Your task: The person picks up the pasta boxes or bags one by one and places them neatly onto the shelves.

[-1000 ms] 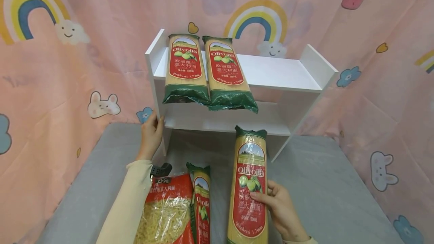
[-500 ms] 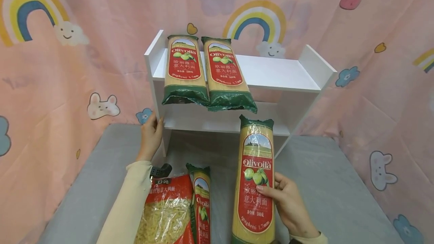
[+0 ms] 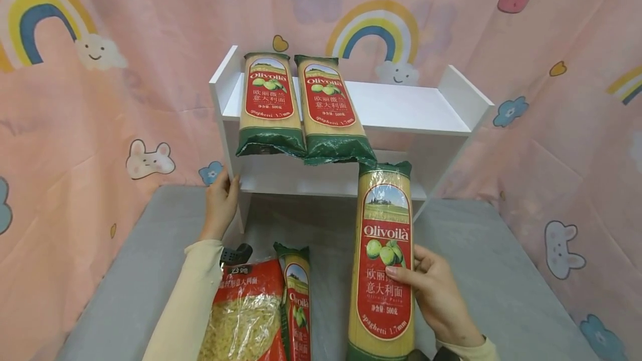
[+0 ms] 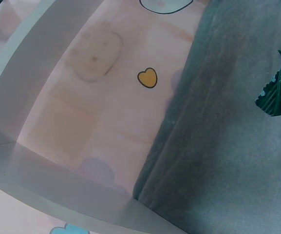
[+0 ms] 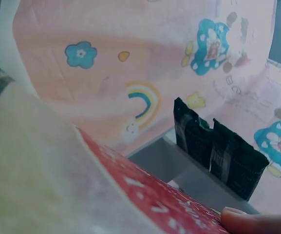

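Observation:
My right hand (image 3: 441,294) grips a spaghetti packet (image 3: 385,261) by its right edge, thumb across the red label; the packet stands upright in front of the white shelf (image 3: 411,107). In the right wrist view the same packet (image 5: 72,175) fills the lower left. My left hand (image 3: 220,205) holds the shelf's left side panel, thumb on the near side and the other fingers partly hidden behind it. Two spaghetti packets, a left one (image 3: 271,102) and a right one (image 3: 331,107), lie side by side on the top board, their green ends jutting over its front edge.
On the grey cloth (image 3: 481,272) in front of the shelf lie a red bag of short pasta (image 3: 248,311) and another spaghetti packet (image 3: 298,299), beside my left forearm. A lower board (image 3: 301,177) runs beneath the top one. Pink printed curtain (image 3: 562,144) surrounds the area.
My right hand has raised the spaghetti packet and moved it slightly right, so its top now reaches close to the right-hand packet's lower end. The left hand stays on the side panel.

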Demonstrator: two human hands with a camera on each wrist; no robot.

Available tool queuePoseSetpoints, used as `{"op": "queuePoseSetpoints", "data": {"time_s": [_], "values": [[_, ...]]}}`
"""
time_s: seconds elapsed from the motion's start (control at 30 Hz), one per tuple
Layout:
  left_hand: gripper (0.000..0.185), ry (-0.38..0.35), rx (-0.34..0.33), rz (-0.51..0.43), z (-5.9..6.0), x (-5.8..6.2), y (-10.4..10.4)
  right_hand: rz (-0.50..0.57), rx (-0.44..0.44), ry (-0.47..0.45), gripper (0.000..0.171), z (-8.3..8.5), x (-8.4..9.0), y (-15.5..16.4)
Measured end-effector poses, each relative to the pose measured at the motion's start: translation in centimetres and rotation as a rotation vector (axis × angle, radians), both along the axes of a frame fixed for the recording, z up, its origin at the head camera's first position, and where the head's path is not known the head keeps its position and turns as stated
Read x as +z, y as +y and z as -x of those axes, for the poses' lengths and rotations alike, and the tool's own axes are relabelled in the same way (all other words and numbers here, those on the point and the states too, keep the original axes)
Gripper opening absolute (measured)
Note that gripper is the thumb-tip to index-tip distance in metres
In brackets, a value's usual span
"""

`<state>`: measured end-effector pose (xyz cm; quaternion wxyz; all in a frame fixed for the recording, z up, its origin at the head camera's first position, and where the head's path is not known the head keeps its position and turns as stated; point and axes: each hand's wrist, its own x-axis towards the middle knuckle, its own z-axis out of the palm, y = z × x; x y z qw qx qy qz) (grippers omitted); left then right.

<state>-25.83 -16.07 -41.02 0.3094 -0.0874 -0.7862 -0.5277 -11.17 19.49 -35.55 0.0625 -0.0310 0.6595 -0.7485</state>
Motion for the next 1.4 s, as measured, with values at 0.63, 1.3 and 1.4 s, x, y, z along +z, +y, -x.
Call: {"op": "queuePoseSetpoints", "data": {"time_s": [0.63,1.3,1.4], "values": [[0.025,0.016,-0.007,0.008,0.0,-0.1,0.3,-0.017,0.004,0.085,0.023,2.2,5.1,1.6],[0.027,0.022,0.0,0.011,0.1,-0.4,0.0,-0.056,0.02,0.051,0.03,7.6,10.2,1.5],[0.026,0.033,0.006,0.011,0.1,-0.4,0.0,-0.046,0.016,0.048,0.03,8.8,11.2,1.3]]}}
